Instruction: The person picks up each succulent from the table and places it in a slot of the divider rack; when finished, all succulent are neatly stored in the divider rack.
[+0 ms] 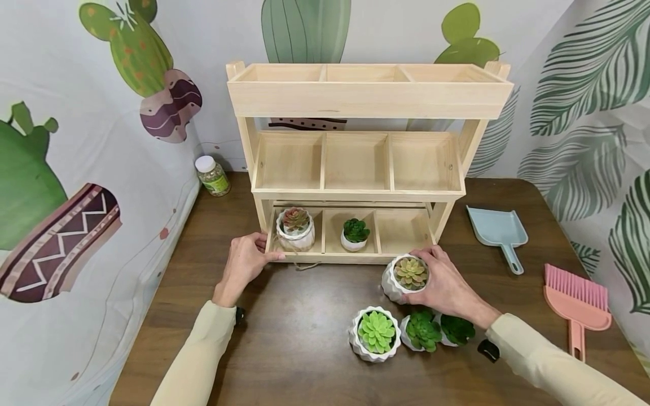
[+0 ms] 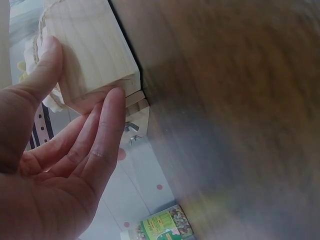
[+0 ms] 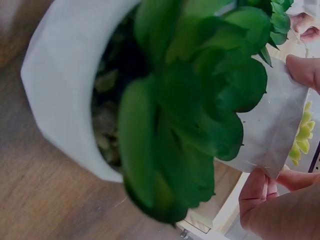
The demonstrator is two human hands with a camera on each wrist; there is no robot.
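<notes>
My right hand [image 1: 447, 285] grips a white faceted pot with a yellow-green succulent [image 1: 410, 274] by its rim and side, just in front of the bottom tier's right compartment. At the lower left corner of a wooden three-tier shelf [image 1: 370, 101], my left hand [image 1: 242, 264] holds the bottom tier, thumb on the front board and fingers against its end. In that tier, a white pot with a reddish succulent [image 1: 296, 228] and twine stands in the left compartment. A small dark green succulent [image 1: 355, 231] occupies the middle one.
Near my right forearm stand a bright green succulent [image 1: 377, 332] and two dark green ones, the nearer leafy plant [image 3: 195, 100] large in the right wrist view. A blue dustpan [image 1: 499, 226] and pink brush set [image 1: 576, 301] lie right; a white-lidded jar [image 1: 213, 177] stands back left.
</notes>
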